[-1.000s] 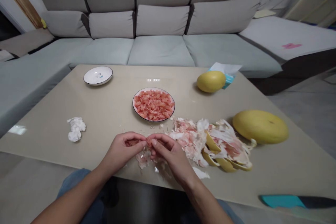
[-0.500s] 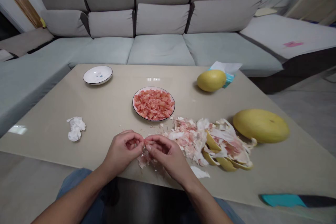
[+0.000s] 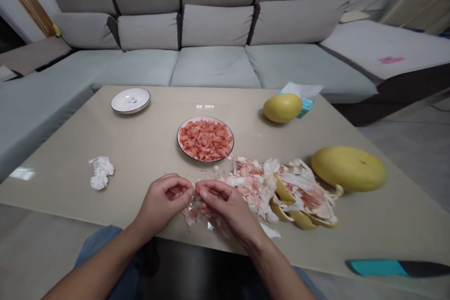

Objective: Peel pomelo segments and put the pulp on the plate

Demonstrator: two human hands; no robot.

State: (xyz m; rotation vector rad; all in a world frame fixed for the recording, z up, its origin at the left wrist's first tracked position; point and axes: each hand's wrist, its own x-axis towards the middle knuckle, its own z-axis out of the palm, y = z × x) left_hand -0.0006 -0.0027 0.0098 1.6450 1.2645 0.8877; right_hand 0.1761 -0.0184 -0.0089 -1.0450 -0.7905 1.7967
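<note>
Beige tabletop [image 3: 116,145] under left hand [image 3: 163,201] and right hand [image 3: 225,206] pinching pink pomelo pulp [image 3: 177,191].

Grey fabric sectional sofa [image 3: 214,68] across room; pale grey floor [image 3: 411,159] at right; wooden trim [image 3: 24,0] upper left.

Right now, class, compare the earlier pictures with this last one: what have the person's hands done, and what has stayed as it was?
The left hand and right hand parted slightly, then came back together, their fingers again closing on pink pomelo pulp; nothing visibly dropped. The plate of diced pulp, the peel pile and the whole pomelo stayed put.
</note>
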